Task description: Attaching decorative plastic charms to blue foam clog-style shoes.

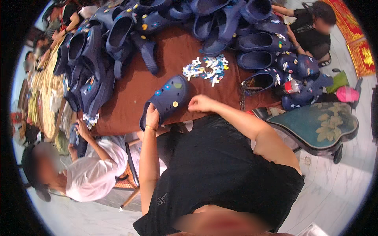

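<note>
A brown-covered worktop [138, 84] carried nearly everything, with heaps of dark blue clogs [94, 51] banked along its far and left sides and more of them piled at the right. One clog [167, 98] lay apart from the heaps at the near edge, right in front of the person, toe toward the middle of the worktop and heel toward the body; its long axis ran on a slant from lower left to upper right. The left hand [152, 117] sat at the heel end, its fingers wrapped around the rim there and holding it. The right hand [201, 103] rested just beside the toe, to its right, fingers curled under and drawn together; whether they pinched anything could not be told. So the clog lay between the two hands, gripped by the left and only neared by the right. Beyond the right hand, well apart across the cloth, a scatter of small blue and white charms [206, 69] lay loose. On the clog's upper face sat a few small coloured studs [175, 104], the yellow one nearest the right hand.
</note>
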Action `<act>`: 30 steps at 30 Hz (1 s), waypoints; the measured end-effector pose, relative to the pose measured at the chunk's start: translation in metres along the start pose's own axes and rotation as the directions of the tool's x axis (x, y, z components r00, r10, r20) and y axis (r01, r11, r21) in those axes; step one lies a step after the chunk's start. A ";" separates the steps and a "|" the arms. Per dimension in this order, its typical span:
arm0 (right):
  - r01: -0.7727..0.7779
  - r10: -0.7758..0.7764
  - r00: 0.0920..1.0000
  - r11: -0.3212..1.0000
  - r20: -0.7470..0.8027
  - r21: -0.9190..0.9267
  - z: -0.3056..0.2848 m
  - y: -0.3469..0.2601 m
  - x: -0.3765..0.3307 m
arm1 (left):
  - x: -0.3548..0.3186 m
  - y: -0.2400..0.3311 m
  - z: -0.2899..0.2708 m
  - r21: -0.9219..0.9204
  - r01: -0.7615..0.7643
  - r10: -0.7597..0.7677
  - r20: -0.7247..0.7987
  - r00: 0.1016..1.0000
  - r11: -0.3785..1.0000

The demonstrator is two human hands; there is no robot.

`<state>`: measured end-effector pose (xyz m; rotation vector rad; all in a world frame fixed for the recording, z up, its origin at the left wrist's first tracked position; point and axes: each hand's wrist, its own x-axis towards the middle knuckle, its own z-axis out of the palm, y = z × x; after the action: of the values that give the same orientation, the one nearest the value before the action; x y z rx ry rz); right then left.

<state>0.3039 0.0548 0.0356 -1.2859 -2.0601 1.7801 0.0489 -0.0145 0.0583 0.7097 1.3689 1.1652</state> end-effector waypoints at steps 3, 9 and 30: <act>-0.021 -0.004 0.994 0.973 0.106 0.229 0.019 -0.016 -0.021 | -0.001 0.024 0.038 -0.291 -0.134 0.152 0.039 0.988 0.947; 0.373 -0.211 0.863 0.879 -0.459 0.296 0.025 -0.068 -0.014 | -0.010 0.084 0.115 -0.392 -0.165 0.243 0.159 0.957 0.905; -0.349 -0.228 0.256 0.885 -0.939 -0.310 -0.410 -0.115 0.004 | -0.053 -0.054 -0.022 0.409 -0.004 0.022 -0.041 0.999 0.913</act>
<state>0.4858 0.3717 0.2538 -1.8839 -1.5595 0.0714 0.0481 -0.0858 0.0243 0.9947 1.6721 0.9133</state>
